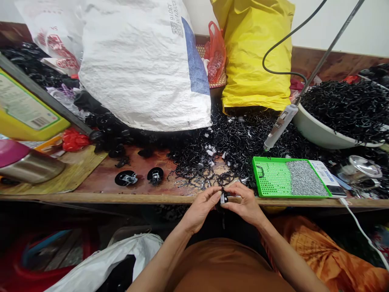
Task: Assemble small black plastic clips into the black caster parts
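My left hand [200,209] and my right hand [243,205] meet just over the front edge of the wooden table [121,198]. Between their fingertips they pinch a small black plastic clip [224,198] with a pale piece on it, partly hidden by my fingers. Directly beyond my hands lies a loose heap of black plastic clips [225,150], mixed with small white pieces. Left of it, two round black parts with metal centres [125,178] sit on the brown tabletop.
A green perforated tray [288,177] holds grey granules to the right. A white bowl [322,132] brims with black clips behind it. Large white and yellow sacks [142,69] stand along the back. A metal-and-plastic tool [281,125] lies on the heap, and a white cable runs off the right edge.
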A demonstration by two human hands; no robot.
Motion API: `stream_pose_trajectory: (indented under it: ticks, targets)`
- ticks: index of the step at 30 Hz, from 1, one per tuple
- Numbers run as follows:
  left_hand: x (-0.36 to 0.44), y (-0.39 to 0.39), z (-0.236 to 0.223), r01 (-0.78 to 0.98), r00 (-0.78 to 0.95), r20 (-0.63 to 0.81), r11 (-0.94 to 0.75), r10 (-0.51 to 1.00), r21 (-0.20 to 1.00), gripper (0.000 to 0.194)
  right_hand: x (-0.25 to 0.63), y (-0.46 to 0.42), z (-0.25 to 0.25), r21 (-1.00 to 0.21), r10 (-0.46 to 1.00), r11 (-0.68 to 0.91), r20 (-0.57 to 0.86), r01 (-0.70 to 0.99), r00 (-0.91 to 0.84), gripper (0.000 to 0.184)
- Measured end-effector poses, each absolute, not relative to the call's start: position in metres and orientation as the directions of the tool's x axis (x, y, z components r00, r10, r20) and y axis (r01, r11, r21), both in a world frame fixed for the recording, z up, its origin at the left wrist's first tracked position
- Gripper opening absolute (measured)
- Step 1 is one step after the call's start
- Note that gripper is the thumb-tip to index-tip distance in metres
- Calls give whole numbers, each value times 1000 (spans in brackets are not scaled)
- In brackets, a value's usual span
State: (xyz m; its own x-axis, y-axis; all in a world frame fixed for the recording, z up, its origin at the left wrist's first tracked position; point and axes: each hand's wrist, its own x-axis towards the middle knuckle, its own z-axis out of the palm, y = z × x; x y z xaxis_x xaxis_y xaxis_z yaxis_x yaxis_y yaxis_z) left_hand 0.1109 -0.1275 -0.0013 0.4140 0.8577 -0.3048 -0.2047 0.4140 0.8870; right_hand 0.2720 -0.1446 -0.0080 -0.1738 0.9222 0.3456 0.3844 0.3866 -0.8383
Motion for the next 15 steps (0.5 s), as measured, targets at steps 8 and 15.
stream_pose_trajectory:
  ticks: [8,15]
  targets:
    - [116,-131,0,-149,392,-219,297,893,943,32,273,-144,-18,-817,915,404,365,412,-172,26]
    - [119,-133,-5,-162,385,-194,272,903,948,23,265,-151,-20,-710,852,517,479,478,-210,26]
